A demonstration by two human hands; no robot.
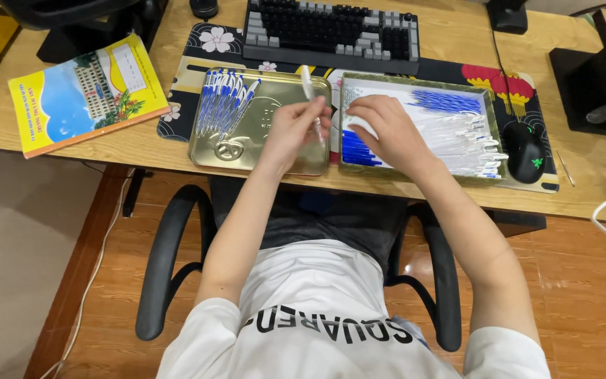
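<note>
While I watch from the head camera, my left hand is raised over the right part of the gold metal tray, its fingers pinched around a clear pen barrel that stands nearly upright, tilted a little to the left. My right hand rests palm down in the shallow box just right of the tray, fingers curled on the left part of its contents; I cannot tell whether it grips anything there. A row of assembled blue and white pens lies in the far left part of the tray. In the box, clear barrels fill the right side and blue refills lie at the far edge. A keyboard sits beyond both, a black mouse right of the box, and a yellow booklet far left on the wooden desk
</note>
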